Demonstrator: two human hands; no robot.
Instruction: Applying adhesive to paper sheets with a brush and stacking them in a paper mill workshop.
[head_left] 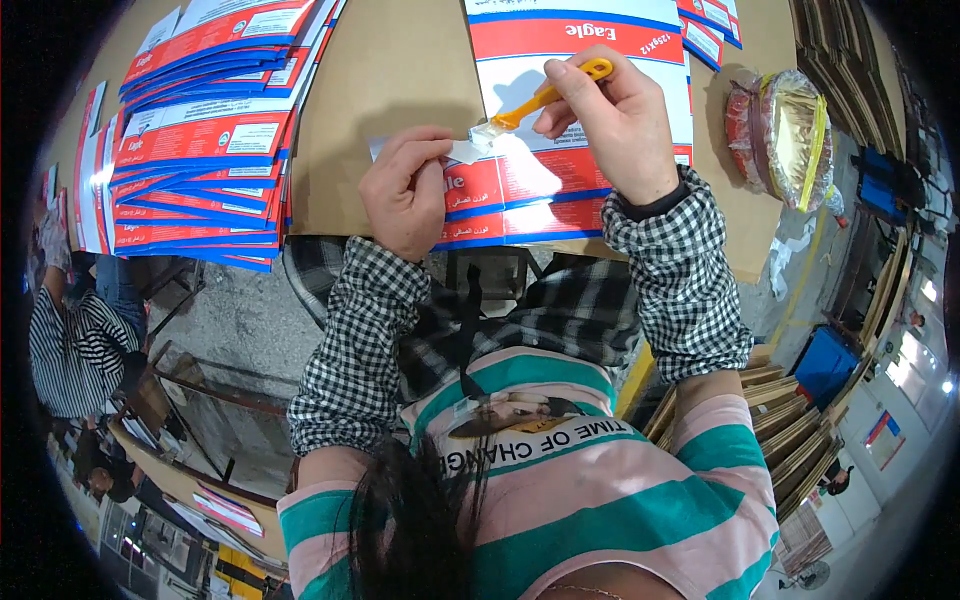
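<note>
My right hand (625, 115) grips a small brush (535, 103) by its yellow handle, with the whitish, glossy head pointing down and to the left. That head rests at a flat printed carton sheet (590, 185) in red, white and blue, lying in front of me. My left hand (408, 190) is closed at the sheet's left side, thumb and fingers pinching a small white paper flap (462, 152) right beside the brush head. Bright light glares off the sheet below the brush.
Stacks of matching printed cartons (200, 150) lie to the left on a brown cardboard-covered table (345, 120). On the right stands a round plastic-wrapped tub (790, 140) with pale contents. Flattened brown cardboard (850, 70) is stacked beyond it. A person in stripes (75, 340) sits at far left.
</note>
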